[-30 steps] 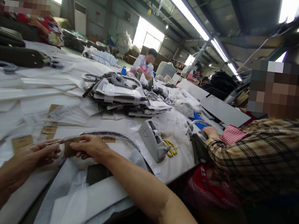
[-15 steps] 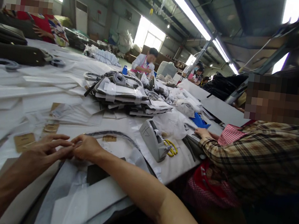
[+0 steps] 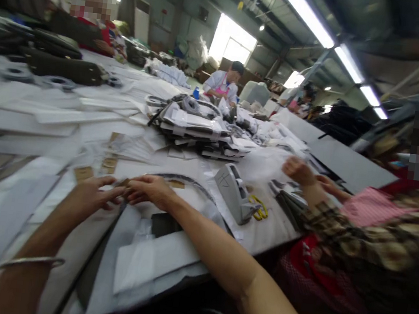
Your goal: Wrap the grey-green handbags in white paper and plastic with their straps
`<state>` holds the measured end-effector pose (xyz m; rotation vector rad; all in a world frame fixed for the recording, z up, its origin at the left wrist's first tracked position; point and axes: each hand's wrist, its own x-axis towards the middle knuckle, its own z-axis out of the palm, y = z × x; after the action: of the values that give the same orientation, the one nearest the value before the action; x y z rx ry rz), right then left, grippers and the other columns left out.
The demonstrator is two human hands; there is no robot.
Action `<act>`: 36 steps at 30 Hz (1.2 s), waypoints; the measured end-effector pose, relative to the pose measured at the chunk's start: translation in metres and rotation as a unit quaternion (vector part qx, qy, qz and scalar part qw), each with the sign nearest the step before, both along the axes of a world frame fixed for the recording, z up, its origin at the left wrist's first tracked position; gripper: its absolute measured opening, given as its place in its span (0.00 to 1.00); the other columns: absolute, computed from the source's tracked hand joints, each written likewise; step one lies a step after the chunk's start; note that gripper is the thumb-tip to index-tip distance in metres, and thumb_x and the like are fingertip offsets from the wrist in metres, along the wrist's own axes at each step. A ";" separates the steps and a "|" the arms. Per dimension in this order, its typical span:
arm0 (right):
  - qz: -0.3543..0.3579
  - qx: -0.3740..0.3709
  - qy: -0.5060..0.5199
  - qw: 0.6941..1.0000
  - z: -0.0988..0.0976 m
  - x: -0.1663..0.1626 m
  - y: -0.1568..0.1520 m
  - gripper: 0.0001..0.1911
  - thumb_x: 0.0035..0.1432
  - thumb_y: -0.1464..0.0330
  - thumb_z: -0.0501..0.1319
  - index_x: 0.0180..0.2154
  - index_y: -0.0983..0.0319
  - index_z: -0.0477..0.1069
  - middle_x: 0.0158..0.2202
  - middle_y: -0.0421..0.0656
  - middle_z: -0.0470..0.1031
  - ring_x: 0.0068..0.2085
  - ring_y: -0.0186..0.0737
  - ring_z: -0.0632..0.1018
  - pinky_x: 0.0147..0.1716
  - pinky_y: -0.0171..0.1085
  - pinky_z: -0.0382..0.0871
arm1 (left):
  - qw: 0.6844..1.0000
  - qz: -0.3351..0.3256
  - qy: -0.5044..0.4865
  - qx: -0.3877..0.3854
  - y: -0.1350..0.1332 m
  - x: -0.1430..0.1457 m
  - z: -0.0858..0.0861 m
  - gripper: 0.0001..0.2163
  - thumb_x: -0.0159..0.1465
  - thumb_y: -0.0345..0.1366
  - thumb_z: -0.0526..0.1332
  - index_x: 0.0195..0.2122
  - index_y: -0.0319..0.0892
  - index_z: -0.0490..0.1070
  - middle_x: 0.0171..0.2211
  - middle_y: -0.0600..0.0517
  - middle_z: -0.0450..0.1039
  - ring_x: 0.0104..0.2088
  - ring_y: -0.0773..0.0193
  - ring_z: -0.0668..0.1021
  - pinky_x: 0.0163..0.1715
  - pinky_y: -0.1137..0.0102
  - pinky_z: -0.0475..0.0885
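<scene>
My left hand [image 3: 92, 196], with a bangle at its wrist, meets my right hand [image 3: 150, 190] at the fingertips, over the far left corner of a flat dark bag [image 3: 165, 224]. Both hands pinch at that spot. What lies between the fingers is too small and blurred to make out. White sheets [image 3: 158, 260] and clear plastic cover much of the bag. From beside my right hand a curved, wrapped strap [image 3: 194, 183] arcs away to the right. Small brown cardboard tags [image 3: 83, 173] lie just beyond my left hand.
A grey tape dispenser [image 3: 230, 192] and yellow-handled scissors [image 3: 260, 208] are right of the bag. Wrapped bags are stacked [image 3: 193, 129] farther back. White sheets [image 3: 10, 193] spread across the left. At the right, a co-worker in a plaid sleeve [image 3: 337, 234] works close by.
The view has swung left, so the scene sits farther right. My fingers remain together at the bag's corner, the left ones more bent. The co-worker's hand at the right has risen off the table.
</scene>
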<state>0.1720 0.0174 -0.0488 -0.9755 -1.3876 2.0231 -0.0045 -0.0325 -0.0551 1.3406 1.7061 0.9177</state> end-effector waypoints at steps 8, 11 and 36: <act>-0.031 0.132 -0.117 0.984 -0.012 0.006 0.003 0.08 0.49 0.65 0.66 0.32 0.63 0.76 0.24 0.36 0.73 0.22 0.28 0.67 0.19 0.27 0.58 | 0.964 0.071 -0.240 0.095 -0.004 0.000 0.006 0.14 0.44 0.43 0.67 0.25 0.41 0.67 0.25 0.56 0.72 0.28 0.65 0.76 0.32 0.70 0.72; -0.033 0.151 -0.147 0.977 -0.018 0.007 0.004 0.07 0.48 0.67 0.65 0.31 0.63 0.77 0.22 0.36 0.71 0.21 0.29 0.65 0.18 0.28 0.57 | 0.923 0.099 -0.355 0.110 -0.009 -0.006 0.008 0.15 0.45 0.40 0.67 0.26 0.42 0.61 0.26 0.55 0.74 0.29 0.63 0.78 0.33 0.68 0.74; 0.082 0.317 -0.248 0.912 0.032 0.036 0.016 0.23 0.68 0.65 0.53 0.61 0.64 0.65 0.38 0.45 0.80 0.29 0.34 0.78 0.29 0.32 0.70 | 0.994 -0.072 -0.066 0.039 -0.005 -0.019 -0.002 0.15 0.53 0.48 0.66 0.29 0.40 0.74 0.22 0.53 0.71 0.22 0.66 0.71 0.20 0.74 0.64</act>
<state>0.2078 0.0338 -0.0166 -1.1190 -2.2684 1.2828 -0.0237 -0.0377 -0.0574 1.4022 1.4679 0.9745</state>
